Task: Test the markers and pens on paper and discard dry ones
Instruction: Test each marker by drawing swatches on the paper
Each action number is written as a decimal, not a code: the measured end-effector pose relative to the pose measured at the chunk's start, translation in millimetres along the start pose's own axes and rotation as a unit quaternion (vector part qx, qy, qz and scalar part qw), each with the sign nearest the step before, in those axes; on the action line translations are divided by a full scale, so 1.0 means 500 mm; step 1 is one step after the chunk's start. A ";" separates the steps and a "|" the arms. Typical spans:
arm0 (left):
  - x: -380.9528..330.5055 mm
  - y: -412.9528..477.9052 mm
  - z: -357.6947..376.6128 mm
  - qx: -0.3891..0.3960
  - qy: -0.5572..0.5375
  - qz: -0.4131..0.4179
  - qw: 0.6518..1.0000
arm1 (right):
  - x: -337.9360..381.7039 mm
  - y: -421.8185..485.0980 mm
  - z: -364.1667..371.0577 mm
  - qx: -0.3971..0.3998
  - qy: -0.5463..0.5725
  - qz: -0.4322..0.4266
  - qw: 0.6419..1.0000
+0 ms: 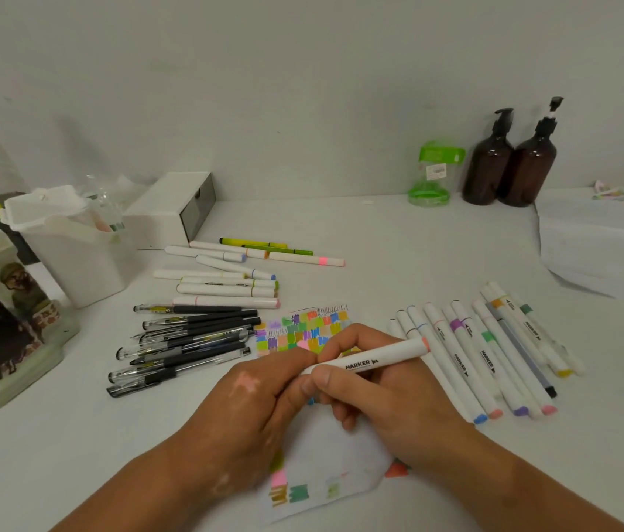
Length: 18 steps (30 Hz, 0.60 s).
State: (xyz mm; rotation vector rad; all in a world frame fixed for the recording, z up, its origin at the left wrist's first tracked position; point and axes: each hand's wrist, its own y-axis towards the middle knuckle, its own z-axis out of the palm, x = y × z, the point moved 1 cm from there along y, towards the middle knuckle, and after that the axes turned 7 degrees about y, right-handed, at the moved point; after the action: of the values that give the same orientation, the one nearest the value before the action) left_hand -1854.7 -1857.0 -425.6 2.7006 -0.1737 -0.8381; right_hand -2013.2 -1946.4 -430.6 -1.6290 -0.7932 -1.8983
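A white marker (372, 360) with a salmon end cap lies across both hands, printed "MARKER". My right hand (372, 401) grips its barrel; my left hand (260, 397) pinches its left end, which is hidden by fingers. Both hover over a paper (322, 474) covered in coloured test swatches. White markers (494, 359) lie in a row to the right. Black gel pens (187, 339) lie in a pile to the left, with more white markers and highlighters (233, 274) behind them.
A white lidded bin (68, 243) and a white box (172, 209) stand at the back left, with a printed container (3, 320) at the left edge. Two brown pump bottles (510, 163) and a green jar (433, 174) stand by the wall. Stacked white paper (606, 240) sits right.
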 end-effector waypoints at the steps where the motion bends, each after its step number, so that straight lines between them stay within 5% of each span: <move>1: -0.002 0.000 -0.002 0.000 0.003 0.006 1.000 | -0.001 0.001 -0.001 0.001 0.003 0.000 1.000; 7: -0.007 0.004 -0.002 -0.020 0.034 0.027 0.999 | -0.004 0.001 -0.005 0.007 0.024 0.010 1.000; 12: 0.021 -0.007 0.005 -0.001 0.069 -0.065 0.996 | 0.002 0.007 -0.012 -0.079 0.077 0.032 0.993; 18: 0.029 -0.007 0.014 0.082 0.136 -0.122 0.980 | 0.008 0.011 -0.023 -0.120 0.005 0.043 0.992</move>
State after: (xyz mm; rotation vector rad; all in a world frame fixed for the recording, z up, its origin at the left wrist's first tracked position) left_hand -1846.7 -1858.6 -439.6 3.0002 0.1600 -0.5268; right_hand -2017.8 -1958.7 -427.2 -1.7616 -0.4961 -2.0010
